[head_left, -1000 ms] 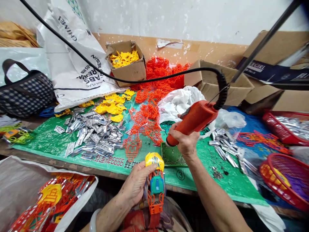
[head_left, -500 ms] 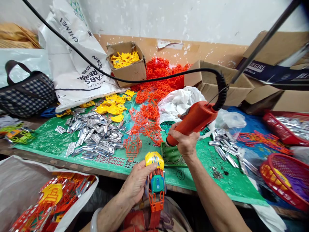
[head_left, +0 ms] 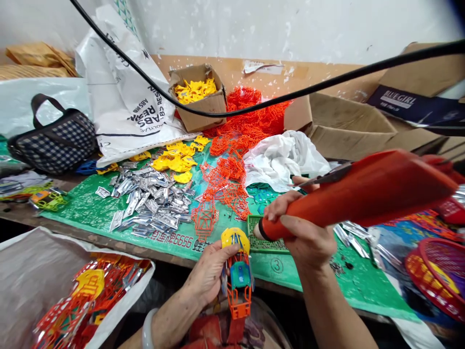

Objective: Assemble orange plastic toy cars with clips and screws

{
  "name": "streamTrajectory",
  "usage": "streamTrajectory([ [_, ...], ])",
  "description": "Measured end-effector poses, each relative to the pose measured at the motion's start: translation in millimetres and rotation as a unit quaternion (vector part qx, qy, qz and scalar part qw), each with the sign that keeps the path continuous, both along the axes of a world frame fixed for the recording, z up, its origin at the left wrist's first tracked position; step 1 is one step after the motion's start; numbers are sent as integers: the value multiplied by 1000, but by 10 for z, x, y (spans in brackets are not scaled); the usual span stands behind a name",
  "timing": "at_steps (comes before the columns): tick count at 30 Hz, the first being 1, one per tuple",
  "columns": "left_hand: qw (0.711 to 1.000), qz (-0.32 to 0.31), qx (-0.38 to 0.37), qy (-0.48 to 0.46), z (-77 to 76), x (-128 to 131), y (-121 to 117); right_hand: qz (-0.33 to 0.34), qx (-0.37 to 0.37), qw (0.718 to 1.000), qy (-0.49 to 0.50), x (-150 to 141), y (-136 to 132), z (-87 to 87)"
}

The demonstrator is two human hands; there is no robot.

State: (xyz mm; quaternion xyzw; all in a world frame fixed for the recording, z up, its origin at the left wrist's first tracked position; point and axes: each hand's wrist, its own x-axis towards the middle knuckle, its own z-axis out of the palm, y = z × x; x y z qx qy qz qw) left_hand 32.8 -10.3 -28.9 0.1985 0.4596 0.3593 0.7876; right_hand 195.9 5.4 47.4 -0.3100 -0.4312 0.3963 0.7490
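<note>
My left hand [head_left: 211,271] is closed on a toy car [head_left: 240,274] with a yellow hood, an orange lattice frame and a teal middle piece; the thumb lies on the yellow part. My right hand [head_left: 308,232] is wrapped round a thick red electric screwdriver [head_left: 337,196], which lies nearly level, its rear end large and close to me at the right. The dark-ringed nose of the screwdriver is over the left part of a shallow green mesh basket [head_left: 267,246] that holds small bits. Whether the tip touches them, I cannot tell.
Silver parts [head_left: 152,198] and yellow hoods [head_left: 176,157] lie left on the green sheet, beside orange frames [head_left: 227,179]. A white sack [head_left: 18,271] of assembled toys stands front left. A black cable [head_left: 290,94] crosses above the table. Red baskets [head_left: 417,271] are at the right.
The screwdriver has tipped toward level, its rear swinging right and closer to me. My right hand has moved right and lower. My left hand keeps hold of the toy car.
</note>
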Motion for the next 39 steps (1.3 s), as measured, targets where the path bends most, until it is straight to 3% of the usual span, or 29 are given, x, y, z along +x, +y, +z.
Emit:
streamTrajectory([
  [6,1000,11,-4,-9,-20,-4,8,42,-1,999,20,-57,-124,-50],
  [23,1000,19,1,0,-4,14,4,39,-21,999,2,-65,-107,-174],
  [29,1000,17,3,2,-5,29,-1,29,-39,998,-46,-61,-99,-223],
  [39,1000,28,7,-5,27,41,-18,54,-16,998,-38,-135,-86,-322],
])
